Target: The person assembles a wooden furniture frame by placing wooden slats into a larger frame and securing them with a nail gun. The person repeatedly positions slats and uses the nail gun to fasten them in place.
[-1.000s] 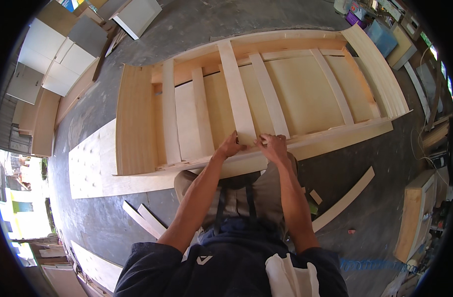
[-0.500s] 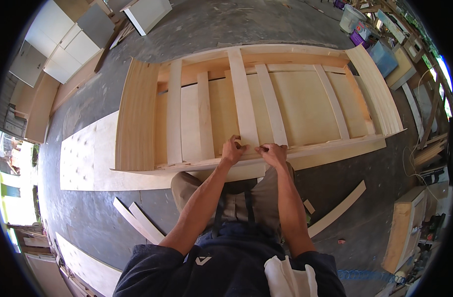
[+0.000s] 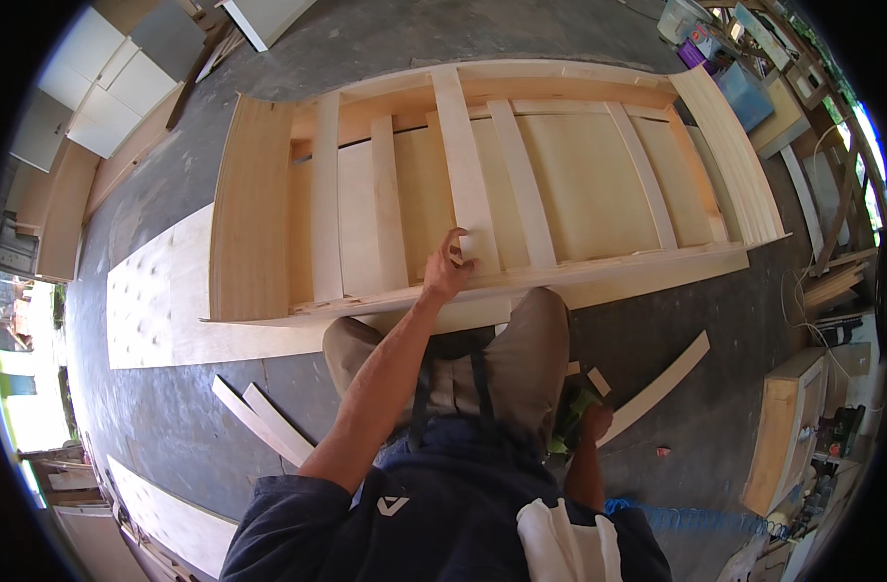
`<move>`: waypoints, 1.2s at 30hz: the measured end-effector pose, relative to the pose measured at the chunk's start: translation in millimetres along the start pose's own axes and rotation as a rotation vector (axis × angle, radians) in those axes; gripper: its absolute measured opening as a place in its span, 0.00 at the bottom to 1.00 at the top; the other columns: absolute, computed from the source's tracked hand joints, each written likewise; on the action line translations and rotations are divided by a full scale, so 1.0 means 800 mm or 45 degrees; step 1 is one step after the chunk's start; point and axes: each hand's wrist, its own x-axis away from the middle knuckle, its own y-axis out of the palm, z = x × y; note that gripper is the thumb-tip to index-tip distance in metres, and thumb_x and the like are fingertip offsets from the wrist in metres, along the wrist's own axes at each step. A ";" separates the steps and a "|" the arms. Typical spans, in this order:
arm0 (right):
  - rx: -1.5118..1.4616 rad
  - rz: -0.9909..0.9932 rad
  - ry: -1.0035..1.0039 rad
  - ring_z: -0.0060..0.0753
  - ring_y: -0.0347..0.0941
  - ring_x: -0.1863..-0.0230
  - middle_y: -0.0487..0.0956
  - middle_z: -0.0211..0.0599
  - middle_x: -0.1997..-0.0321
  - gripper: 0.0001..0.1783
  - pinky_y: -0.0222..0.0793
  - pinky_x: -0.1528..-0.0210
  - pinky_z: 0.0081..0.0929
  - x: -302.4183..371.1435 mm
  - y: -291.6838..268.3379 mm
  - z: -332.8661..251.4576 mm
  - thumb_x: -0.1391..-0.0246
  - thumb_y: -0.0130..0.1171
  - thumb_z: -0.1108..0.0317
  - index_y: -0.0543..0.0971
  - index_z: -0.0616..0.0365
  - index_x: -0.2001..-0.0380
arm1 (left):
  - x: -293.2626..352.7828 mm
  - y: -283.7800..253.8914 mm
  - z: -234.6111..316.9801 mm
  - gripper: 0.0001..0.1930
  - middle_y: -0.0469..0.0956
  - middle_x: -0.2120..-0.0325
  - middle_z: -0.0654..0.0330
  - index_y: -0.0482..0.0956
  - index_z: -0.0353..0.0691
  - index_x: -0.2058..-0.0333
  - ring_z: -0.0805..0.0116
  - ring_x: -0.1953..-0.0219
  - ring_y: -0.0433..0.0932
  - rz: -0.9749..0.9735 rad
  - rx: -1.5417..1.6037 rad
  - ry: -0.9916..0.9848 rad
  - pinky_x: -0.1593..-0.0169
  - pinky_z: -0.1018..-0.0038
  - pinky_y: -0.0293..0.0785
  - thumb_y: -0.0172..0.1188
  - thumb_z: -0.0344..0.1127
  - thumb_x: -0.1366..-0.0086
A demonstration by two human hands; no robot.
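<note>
A pale wooden frame (image 3: 366, 308) lies in front of me, with several slats running across it over thin panels. At the near end of the wide middle slat (image 3: 463, 145), my left hand (image 3: 447, 270) has its fingers curled at the slat's left edge and the thumb on its face. Low on the right, beside my thigh, my right hand (image 3: 596, 423) is closed on a green power tool (image 3: 571, 412). My leg and the shade hide part of that tool, so its exact kind is unclear.
A blue coiled hose (image 3: 686, 516) stretches over the floor at the right. Curved wooden strips (image 3: 661, 388) and other offcuts (image 3: 259, 422) lie near my legs. A large plywood sheet (image 3: 157, 296) extends under the frame. Beyond it stand white cabinets (image 3: 118, 97); bins (image 3: 739, 97) are at the far right.
My right hand has left the slat's near end and moved down to the right, onto the green tool. My left hand stays at the slat. The view has shifted slightly.
</note>
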 end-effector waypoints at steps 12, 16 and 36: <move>0.202 -0.293 -0.173 0.62 0.75 0.46 0.78 0.61 0.50 0.43 0.73 0.47 0.52 0.021 0.100 0.088 0.57 0.66 0.37 0.73 0.68 0.52 | -0.022 -0.007 -0.004 0.27 0.80 0.68 0.55 0.72 0.31 0.50 0.67 0.72 0.80 -0.083 0.252 -0.353 0.70 0.72 0.78 0.73 0.34 0.45; 0.084 -0.103 -0.120 0.64 0.78 0.51 0.81 0.61 0.54 0.38 0.74 0.48 0.54 0.024 0.085 0.097 0.57 0.68 0.42 0.76 0.68 0.55 | -0.033 0.001 -0.008 0.24 0.81 0.70 0.55 0.77 0.28 0.53 0.67 0.73 0.80 -0.188 0.381 -0.434 0.70 0.73 0.77 0.73 0.35 0.45; -0.674 -0.894 -0.835 0.21 0.67 0.83 0.71 0.29 0.81 0.22 0.66 0.78 0.25 0.135 -0.277 -0.241 0.49 0.56 0.80 0.74 0.69 0.49 | -0.023 -0.001 -0.016 0.24 0.84 0.71 0.48 0.81 0.30 0.64 0.57 0.67 0.82 -0.087 -0.012 -0.200 0.60 0.65 0.77 0.74 0.47 0.49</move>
